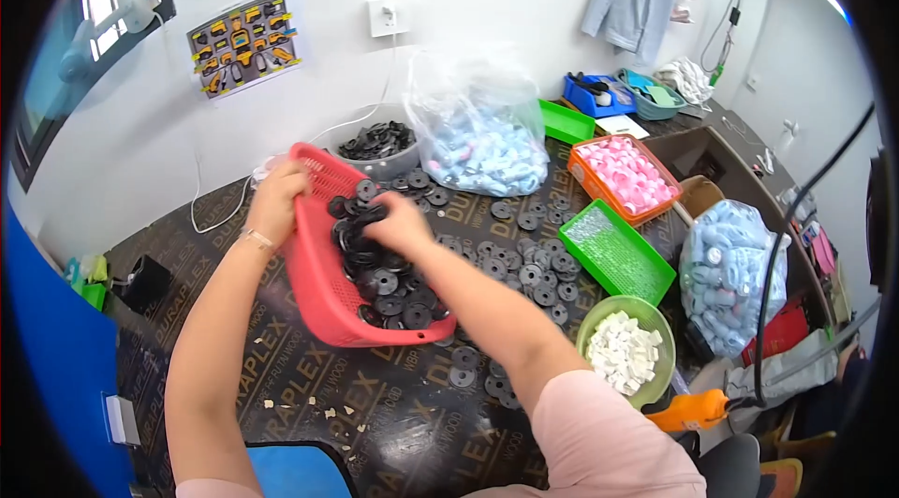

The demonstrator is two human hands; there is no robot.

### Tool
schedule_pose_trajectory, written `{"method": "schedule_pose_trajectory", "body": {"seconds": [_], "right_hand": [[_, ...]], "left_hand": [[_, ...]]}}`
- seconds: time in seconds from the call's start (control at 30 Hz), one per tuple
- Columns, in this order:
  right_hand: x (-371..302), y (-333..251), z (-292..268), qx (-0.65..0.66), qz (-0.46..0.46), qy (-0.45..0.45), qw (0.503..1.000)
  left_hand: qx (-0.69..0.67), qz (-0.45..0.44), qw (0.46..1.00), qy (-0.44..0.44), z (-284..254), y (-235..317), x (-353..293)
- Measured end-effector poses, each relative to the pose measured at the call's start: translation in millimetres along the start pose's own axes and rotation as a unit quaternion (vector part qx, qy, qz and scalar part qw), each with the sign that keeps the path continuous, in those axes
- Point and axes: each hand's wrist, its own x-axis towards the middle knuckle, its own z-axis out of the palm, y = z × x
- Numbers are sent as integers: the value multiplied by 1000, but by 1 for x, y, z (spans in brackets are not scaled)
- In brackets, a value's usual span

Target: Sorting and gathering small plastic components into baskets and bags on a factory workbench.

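A red plastic basket [323,311] is tilted on the dark table, heaped with black discs [384,282] that have a hole in the middle. My left hand [279,198] is closed around the basket's far left rim. Inside the basket, my right hand [401,224] is curled over the discs, its fingertips partly hidden among them. More black discs [543,278] lie flat on the table to the right of the basket, and a few rest behind it and in front of it.
Behind stand a grey tub [379,168] of black parts and a clear bag [482,142] of pale blue pieces. To the right are an orange-rimmed bin [626,178] of pink pieces, a green tray [618,250], a green bowl [588,334] of white pieces and an orange-handled tool [691,411].
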Motion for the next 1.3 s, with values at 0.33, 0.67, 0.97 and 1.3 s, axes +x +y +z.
{"method": "schedule_pose_trajectory", "body": {"seconds": [0.33, 0.67, 0.97, 1.3], "right_hand": [[19, 69, -186, -423, 18, 12, 906], [-4, 98, -114, -513, 96, -181, 834], [97, 71, -52, -365, -71, 22, 928], [32, 102, 0, -301, -214, -24, 929]], "left_hand": [[69, -104, 987, -103, -69, -34, -155], [270, -11, 905, -329, -104, -39, -122], [-21, -145, 980, -134, -2, 50, -70], [-275, -417, 860, -102, 89, 86, -30]]}}
